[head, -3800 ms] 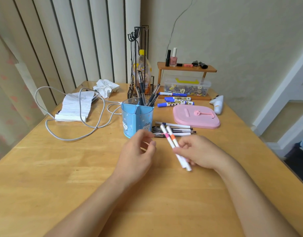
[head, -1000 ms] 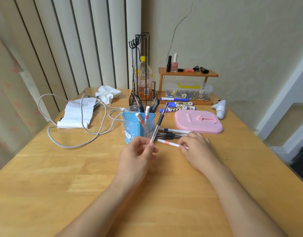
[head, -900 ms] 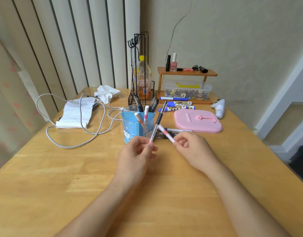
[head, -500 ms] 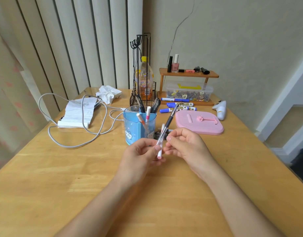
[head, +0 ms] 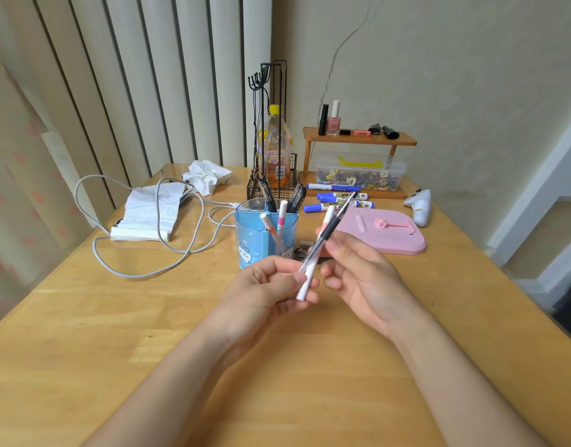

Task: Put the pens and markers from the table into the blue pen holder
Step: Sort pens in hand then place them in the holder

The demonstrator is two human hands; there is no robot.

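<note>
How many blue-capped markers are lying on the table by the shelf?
3, in front of the wooden shelf: one nearest it, one in the middle, one closest to the pink tray. The held pen partly covers them.

Cluttered wooden table (head: 84, 333), blue pen holder (head: 255, 243)

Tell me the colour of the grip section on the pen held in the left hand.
Black, on the pen held by the left hand; head view shows it.

Bare table (head: 123, 333) before pen holder (head: 265, 240)
</note>
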